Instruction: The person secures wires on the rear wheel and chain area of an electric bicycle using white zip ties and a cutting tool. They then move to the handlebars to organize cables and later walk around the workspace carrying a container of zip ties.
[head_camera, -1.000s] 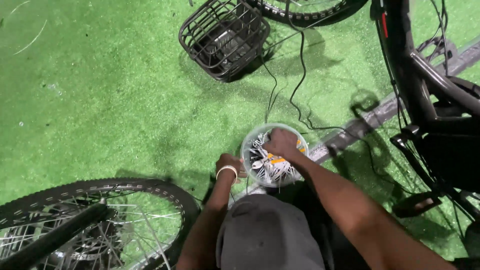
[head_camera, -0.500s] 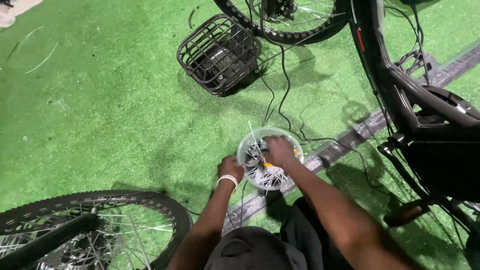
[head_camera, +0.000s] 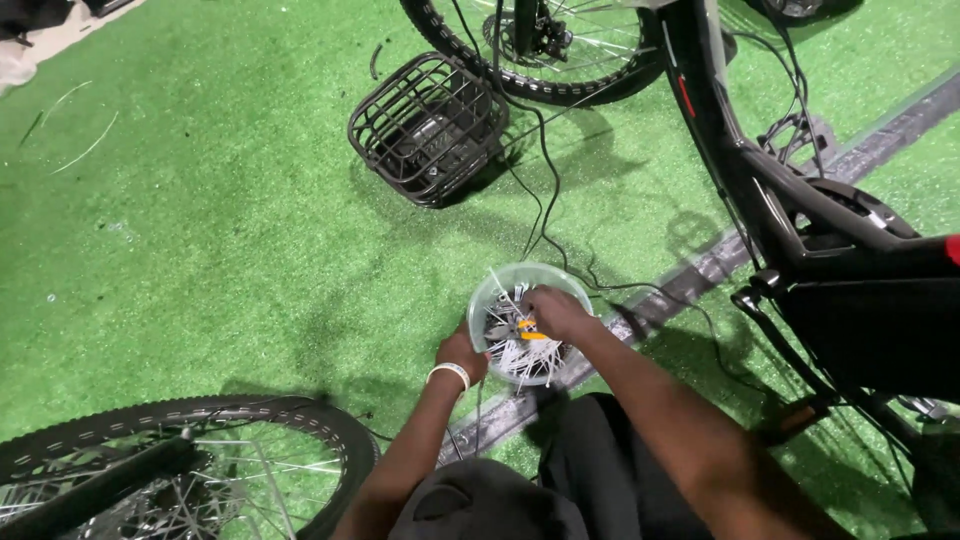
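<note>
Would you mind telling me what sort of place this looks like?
Probably a bicycle assembly or repair area: green artificial turf, a black bike frame, a loose wheel and a detached wire basket.

Bright overhead light is casting soft shadows on the green turf (head_camera: 200, 250); edges are bending, slight blur showing.

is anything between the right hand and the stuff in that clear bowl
Nothing visible does. The right hand is already inside the round clear plastic bowl, on the white zip ties and a small yellow-orange tool. The left hand touches the bowl's outer wall, beside the opening, not over it.
</note>
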